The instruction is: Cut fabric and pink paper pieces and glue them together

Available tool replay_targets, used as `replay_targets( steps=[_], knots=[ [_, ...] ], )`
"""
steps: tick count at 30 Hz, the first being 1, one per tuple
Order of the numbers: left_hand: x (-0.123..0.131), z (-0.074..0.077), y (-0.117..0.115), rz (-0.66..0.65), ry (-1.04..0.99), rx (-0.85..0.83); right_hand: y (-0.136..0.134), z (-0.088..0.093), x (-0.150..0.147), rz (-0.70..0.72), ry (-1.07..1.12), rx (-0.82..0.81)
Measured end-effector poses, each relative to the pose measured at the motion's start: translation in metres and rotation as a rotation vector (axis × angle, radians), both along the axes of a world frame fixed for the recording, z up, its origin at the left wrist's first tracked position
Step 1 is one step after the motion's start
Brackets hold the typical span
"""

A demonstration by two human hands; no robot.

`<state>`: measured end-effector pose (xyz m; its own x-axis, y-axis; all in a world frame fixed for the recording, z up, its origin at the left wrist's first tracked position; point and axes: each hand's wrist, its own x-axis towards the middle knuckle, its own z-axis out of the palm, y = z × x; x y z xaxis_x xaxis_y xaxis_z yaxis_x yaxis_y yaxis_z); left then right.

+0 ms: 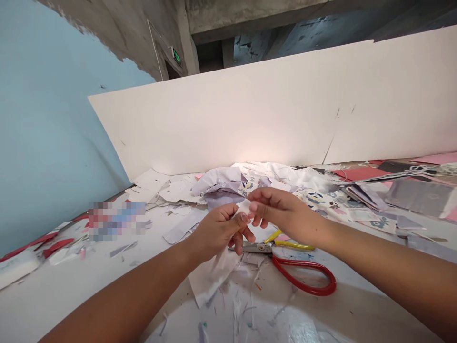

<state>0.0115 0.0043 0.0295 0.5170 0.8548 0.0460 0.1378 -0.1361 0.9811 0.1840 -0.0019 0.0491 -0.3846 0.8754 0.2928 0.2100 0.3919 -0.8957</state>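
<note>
The person's two bare hands meet in the middle of a cluttered white worktable (53, 297), just above a pair of yellow-handled steel shears (266, 247). The left hand (217, 231) is closed, its fingertips (243, 218) pinching a small white fabric scrap (243, 207). The right hand (285, 213) comes in from the other side, and its fingers (254, 206) grip the same scrap, so both grips are closed on it. The scrap sits directly above the blades of the shears.

A larger white sheet (210, 280) lies or hangs just below the left hand, left of the shears; I can't tell whether it joins the scrap. A red loop (305, 275) curves right beside the shears, though its link to them is hidden. Beyond the shears, a heap of lilac fabric (221, 189) and floral-printed fabric (314, 200) is piled up, with loose white paper offcuts (178, 191) to its left. Further right of the shears lie pink-red card (357, 174) and a grey packet (417, 196). A tall white board (214, 119) stands well behind the shears, and a blurred patch (116, 220) hides whatever lies left of them.
</note>
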Motion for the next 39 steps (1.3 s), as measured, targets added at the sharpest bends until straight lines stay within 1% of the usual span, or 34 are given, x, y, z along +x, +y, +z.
replay_targets(
  steps=[4, 8, 10, 13, 17, 21, 23, 24, 27, 28, 29, 30, 33, 36, 39],
  knots=[
    [0.000, -0.001, -0.002, -0.013, 0.036, 0.046, -0.005, -0.005, -0.006, -0.023, 0.026, -0.045],
    [0.001, -0.003, -0.004, -0.024, 0.046, 0.081, -0.001, -0.005, -0.007, -0.004, 0.130, -0.152],
    [0.001, -0.003, -0.005, -0.035, 0.034, 0.084, 0.001, -0.006, -0.006, -0.025, 0.143, -0.178],
    [0.001, -0.003, -0.006, -0.038, 0.022, 0.067, 0.002, -0.008, -0.007, -0.047, 0.118, -0.179],
    [0.000, -0.004, -0.005, 0.007, 0.013, 0.030, 0.004, -0.007, -0.010, -0.073, 0.110, -0.150],
    [-0.001, -0.005, -0.005, 0.046, -0.027, -0.021, 0.008, -0.002, 0.000, -0.141, 0.147, -0.115],
    [-0.001, -0.005, -0.006, 0.058, -0.042, -0.039, 0.008, -0.003, 0.012, -0.170, 0.017, -0.094],
    [-0.001, -0.004, -0.006, 0.065, -0.049, -0.042, 0.006, -0.005, 0.019, -0.185, -0.117, -0.087],
    [0.000, -0.002, -0.008, 0.078, -0.056, -0.048, -0.004, -0.018, 0.040, -0.181, -0.641, -0.113],
    [0.000, -0.002, -0.009, 0.082, -0.054, -0.051, -0.008, -0.023, 0.045, -0.195, -0.780, -0.097],
    [0.000, -0.001, -0.009, 0.087, -0.052, -0.054, -0.012, -0.028, 0.050, -0.180, -0.894, -0.096],
    [0.001, -0.001, -0.009, 0.092, -0.051, -0.055, -0.016, -0.033, 0.052, -0.159, -0.967, -0.049],
    [0.001, 0.001, -0.009, 0.106, -0.058, -0.048, -0.022, -0.039, 0.053, -0.113, -1.049, 0.040],
    [0.000, 0.002, -0.009, 0.119, -0.070, -0.047, -0.023, -0.038, 0.048, -0.104, -1.071, 0.039],
    [-0.004, 0.004, -0.007, 0.150, -0.082, -0.034, -0.021, -0.035, 0.047, -0.157, -1.070, 0.013]
  ],
)
